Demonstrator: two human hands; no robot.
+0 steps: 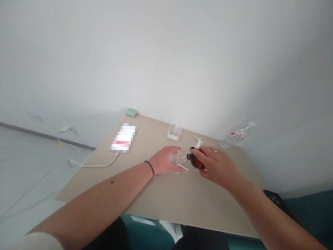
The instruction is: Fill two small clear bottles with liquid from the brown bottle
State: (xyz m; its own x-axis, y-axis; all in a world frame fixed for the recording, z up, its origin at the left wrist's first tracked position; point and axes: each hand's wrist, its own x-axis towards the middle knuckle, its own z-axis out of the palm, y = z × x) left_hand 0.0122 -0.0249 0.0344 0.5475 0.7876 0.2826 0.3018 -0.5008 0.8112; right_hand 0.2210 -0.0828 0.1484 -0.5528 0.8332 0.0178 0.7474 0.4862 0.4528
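My left hand (166, 159) is closed around a small clear container (176, 159) above the middle of the table, its fingers curved along the sides. A thin white stick (183, 167) shows beside that container. My right hand (214, 161) grips a dark reddish-brown bottle (197, 162), which is tilted with its black neck pointing left. The neck is right at the clear container's right end; whether they touch, or whether liquid flows, I cannot make out. Just behind the brown bottle lies a white plastic piece (198, 141), shaped like a spray nozzle.
A clear square box (174, 132) stands near the wall. At the back right is a clear plastic bottle (234, 136) with a red label. On the left lie a blurred-out phone (124, 138), a white cable (100, 165) and a green case (131, 112). The tabletop (166, 198) ends close before my lap.
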